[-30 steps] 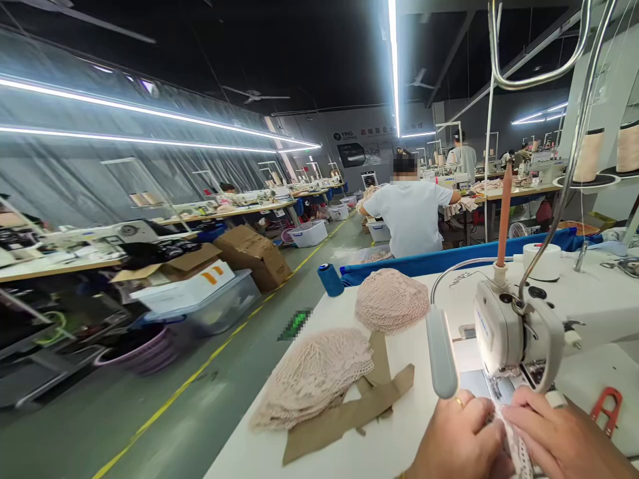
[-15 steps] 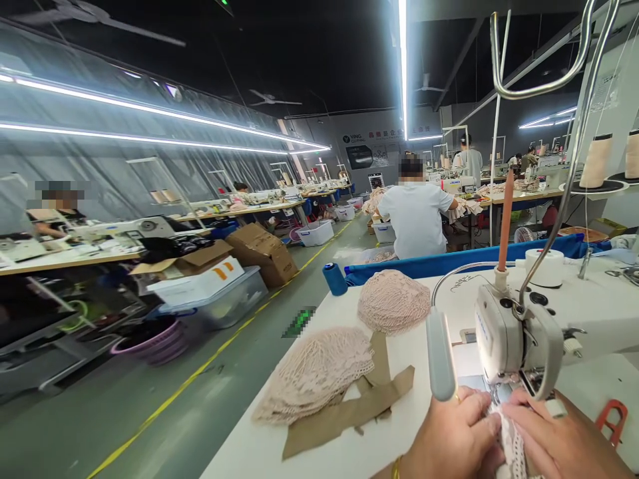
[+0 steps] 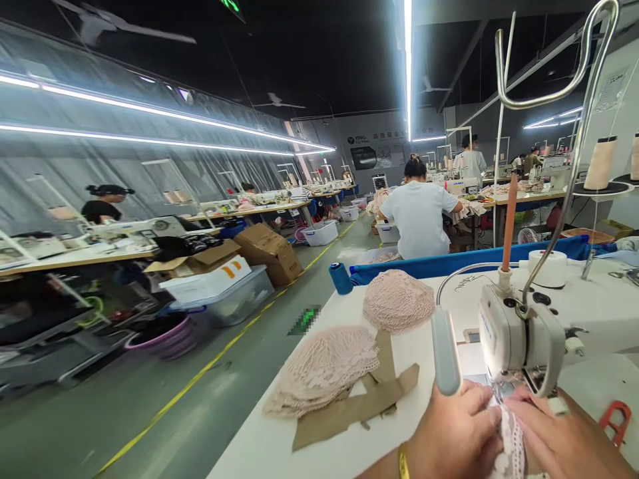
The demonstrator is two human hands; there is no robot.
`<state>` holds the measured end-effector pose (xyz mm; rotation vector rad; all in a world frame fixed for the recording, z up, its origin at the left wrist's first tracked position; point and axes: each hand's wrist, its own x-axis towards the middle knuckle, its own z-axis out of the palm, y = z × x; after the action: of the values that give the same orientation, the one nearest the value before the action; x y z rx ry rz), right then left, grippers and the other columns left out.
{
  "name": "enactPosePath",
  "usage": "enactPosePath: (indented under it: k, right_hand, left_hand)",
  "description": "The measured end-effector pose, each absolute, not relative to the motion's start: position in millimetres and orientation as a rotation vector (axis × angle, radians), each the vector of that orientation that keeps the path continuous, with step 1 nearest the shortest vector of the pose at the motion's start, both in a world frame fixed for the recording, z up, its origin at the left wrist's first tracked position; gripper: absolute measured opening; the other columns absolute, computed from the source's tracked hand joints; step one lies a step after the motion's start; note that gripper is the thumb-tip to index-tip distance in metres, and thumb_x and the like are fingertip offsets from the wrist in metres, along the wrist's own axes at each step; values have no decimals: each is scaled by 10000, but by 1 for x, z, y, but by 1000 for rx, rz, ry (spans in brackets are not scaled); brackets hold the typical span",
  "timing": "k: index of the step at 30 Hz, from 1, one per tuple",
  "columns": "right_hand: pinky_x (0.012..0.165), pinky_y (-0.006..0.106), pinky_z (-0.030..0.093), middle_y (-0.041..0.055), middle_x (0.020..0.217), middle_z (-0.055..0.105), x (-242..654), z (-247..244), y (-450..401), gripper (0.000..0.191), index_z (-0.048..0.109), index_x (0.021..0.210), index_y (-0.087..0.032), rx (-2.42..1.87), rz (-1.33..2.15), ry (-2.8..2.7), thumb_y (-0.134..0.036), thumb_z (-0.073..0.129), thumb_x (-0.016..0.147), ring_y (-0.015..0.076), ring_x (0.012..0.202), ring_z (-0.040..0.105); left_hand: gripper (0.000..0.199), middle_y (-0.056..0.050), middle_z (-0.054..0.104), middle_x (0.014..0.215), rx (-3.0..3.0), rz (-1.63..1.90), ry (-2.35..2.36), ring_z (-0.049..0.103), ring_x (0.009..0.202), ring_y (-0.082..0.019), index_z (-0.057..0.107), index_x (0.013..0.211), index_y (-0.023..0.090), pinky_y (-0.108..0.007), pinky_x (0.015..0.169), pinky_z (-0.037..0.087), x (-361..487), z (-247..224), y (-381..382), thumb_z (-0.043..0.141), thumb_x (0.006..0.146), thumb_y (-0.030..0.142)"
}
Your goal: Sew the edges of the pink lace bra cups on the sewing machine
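Lace strip pinched btwn left hand & right hand, fingers closed on it, at sewing machine.

Two stacks of lace cups and lie on the worktop. Blue thread cone stands at its far edge. Cardboard boxes sit across the aisle.
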<state>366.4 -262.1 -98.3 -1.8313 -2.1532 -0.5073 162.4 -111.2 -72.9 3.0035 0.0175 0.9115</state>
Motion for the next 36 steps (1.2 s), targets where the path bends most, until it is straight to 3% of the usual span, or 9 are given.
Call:
enactPosePath:
  k: [6,9,12,20,26,30,34,36]
  right_hand:
    - [797,304,642,58,1153,822,371,-97,-270,394,643,1360,-272,-1679,-571,-2238,-208,619,971,237,982,812]
    - [685,246,600,19,1123,792,366,-91,-270,210,673,1171,-294,-1646,-413,-2292,-188,624,996,185,892,787]
    - [594,231,541,4,981,751,360,-88,-268,142,661,999,-291,-1656,-304,-2257,-169,595,1026,160,769,741]
    - [622,280,515,-26,878,741,355,-88,-264,187,599,1087,-282,-1677,-154,-2084,-222,427,1126,165,712,745]
    - [613,301,460,-33,831,742,351,-91,-258,266,555,1003,-288,-1706,-170,-2071,-120,362,1076,174,705,762]
    - [580,304,409,-51,717,709,345,-90,-259,337,574,953,-296,-1681,14,-1902,-283,312,1164,172,620,733]
    - [564,283,442,-41,699,721,338,-86,-259,386,651,953,-304,-1647,167,-1672,-393,341,1166,184,596,711]
    - [573,282,467,-33,691,725,336,-84,-258,417,682,929,-297,-1658,200,-1585,-451,370,1159,189,591,702]
  left_hand:
    - [314,-44,757,1004,3040,917,1,697,882,-223,682,1017,204,-386,797,436,153,-73,-114,687,990,516]
    - [176,-13,756,1046,3083,939,43,688,923,-205,670,966,232,-357,792,419,150,-84,-122,723,998,397]
    - [221,-8,735,970,3096,1058,108,652,825,-184,611,833,217,-341,749,414,152,-96,-129,756,962,322]
    - [133,-28,649,780,2726,888,181,564,677,-181,488,857,238,-301,605,442,163,-70,-125,500,921,122]
    - [154,-27,608,820,2527,951,126,559,749,-185,438,865,243,-285,693,486,163,-50,-127,437,847,90]
    - [244,-6,630,850,2516,769,286,589,752,-186,518,911,244,-275,688,515,164,-52,-126,545,708,111]
    - [356,-7,705,928,2521,550,389,676,830,-194,704,1044,238,-274,765,556,167,-58,-120,572,754,80]
    - [340,3,683,890,2514,477,413,668,818,-179,750,961,238,-253,754,546,170,-57,-117,551,775,36]
